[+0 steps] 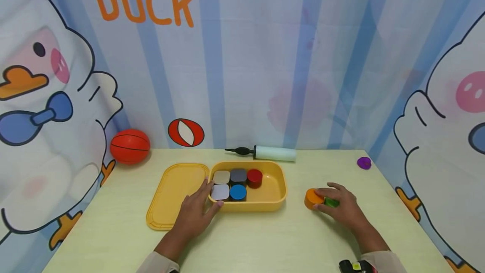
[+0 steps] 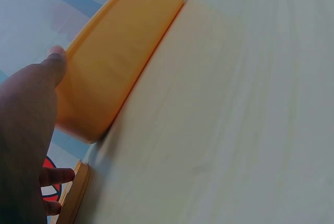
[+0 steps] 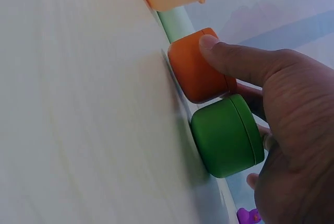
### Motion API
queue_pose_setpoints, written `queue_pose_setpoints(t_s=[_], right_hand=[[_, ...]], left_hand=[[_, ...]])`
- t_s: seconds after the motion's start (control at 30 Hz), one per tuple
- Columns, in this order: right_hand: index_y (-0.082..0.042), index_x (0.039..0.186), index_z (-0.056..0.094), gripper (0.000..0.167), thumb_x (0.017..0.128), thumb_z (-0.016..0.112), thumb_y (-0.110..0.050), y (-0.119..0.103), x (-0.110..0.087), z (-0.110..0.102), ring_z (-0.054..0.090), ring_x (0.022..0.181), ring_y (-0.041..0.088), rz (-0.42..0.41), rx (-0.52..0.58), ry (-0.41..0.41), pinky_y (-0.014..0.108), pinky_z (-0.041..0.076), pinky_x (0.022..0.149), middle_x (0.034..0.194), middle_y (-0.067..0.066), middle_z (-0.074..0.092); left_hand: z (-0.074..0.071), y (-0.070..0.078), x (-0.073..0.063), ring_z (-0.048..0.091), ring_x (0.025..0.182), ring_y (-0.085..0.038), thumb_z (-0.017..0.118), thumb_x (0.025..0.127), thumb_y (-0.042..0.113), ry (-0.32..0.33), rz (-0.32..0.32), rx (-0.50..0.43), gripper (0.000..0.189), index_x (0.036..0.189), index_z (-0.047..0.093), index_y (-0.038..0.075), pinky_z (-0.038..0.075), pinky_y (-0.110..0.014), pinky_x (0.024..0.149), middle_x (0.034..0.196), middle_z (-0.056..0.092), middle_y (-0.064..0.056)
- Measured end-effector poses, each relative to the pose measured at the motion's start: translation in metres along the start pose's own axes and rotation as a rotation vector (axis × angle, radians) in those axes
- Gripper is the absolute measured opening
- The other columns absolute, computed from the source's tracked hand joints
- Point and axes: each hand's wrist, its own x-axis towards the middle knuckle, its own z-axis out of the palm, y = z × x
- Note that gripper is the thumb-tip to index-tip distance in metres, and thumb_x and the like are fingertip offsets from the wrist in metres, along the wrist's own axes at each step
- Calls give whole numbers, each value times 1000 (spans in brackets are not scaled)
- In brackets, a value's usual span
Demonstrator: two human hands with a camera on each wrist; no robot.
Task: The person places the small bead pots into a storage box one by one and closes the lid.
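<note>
My right hand [image 1: 342, 205] pinches an orange round lidded container [image 1: 313, 199] between thumb and fingers, right of the yellow box. Partly under that hand is a green round container [image 3: 227, 138], close beside the orange one. My left hand [image 1: 195, 214] touches the near left corner of the yellow box [image 1: 254, 207], its thumb at the front rim and its fingers extended along the left side. Inside the box sit a cream container [image 1: 221, 177], a dark grey one [image 1: 238, 176], a red one [image 1: 254, 178], a white one [image 1: 220, 191] and a blue one [image 1: 238, 192].
A flat yellow lid [image 1: 176, 193] lies left of the box, partly behind the left hand. Toward the back are a red ball [image 1: 130, 146] and a pale hand pump [image 1: 274, 153]. A small purple object [image 1: 364, 163] lies at the far right. Printed curtains [image 1: 257, 54] surround the table.
</note>
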Motion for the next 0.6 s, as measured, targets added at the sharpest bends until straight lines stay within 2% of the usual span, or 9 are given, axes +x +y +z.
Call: queue_pose_setpoints(t_s=[0.2, 0.43, 0.47, 0.5, 0.6], right_hand=[[-5, 125, 82, 44, 83, 94, -9, -1, 1, 1, 61, 134, 52, -54, 27, 53, 79, 50, 104, 124, 17, 82], [-6, 122, 84, 45, 79, 96, -6, -4, 2, 4, 63, 128, 47, -120, 40, 123, 75, 50, 103, 121, 14, 83], [-6, 122, 84, 45, 78, 96, -5, -4, 1, 5, 64, 127, 45, -130, 40, 139, 71, 52, 104, 121, 14, 84], [-6, 121, 84, 46, 77, 96, -4, -4, 1, 5, 64, 127, 41, -134, 47, 156, 61, 53, 107, 121, 14, 84], [-4, 121, 84, 48, 76, 96, 1, -4, 1, 6, 64, 127, 22, -146, 75, 224, 24, 50, 111, 120, 16, 83]], left_hand=[[-1, 1, 0, 43, 162, -37, 63, 105, 62, -1, -2, -2, 83, 172, 36, 20, 28, -83, 124, 181, 28, -3], [0, 1, 0, 41, 163, -37, 63, 105, 62, -4, -10, -1, 83, 172, 36, 21, 27, -82, 125, 181, 28, -2], [0, 1, 0, 42, 163, -37, 62, 105, 63, -4, -10, 2, 83, 172, 36, 21, 27, -82, 125, 181, 27, -2], [0, 1, 0, 42, 163, -37, 62, 105, 63, -3, -10, 3, 83, 172, 36, 21, 27, -82, 125, 181, 27, -2], [-1, 2, 0, 42, 163, -37, 62, 105, 63, -6, -9, 2, 83, 172, 36, 21, 27, -82, 125, 181, 27, -2]])
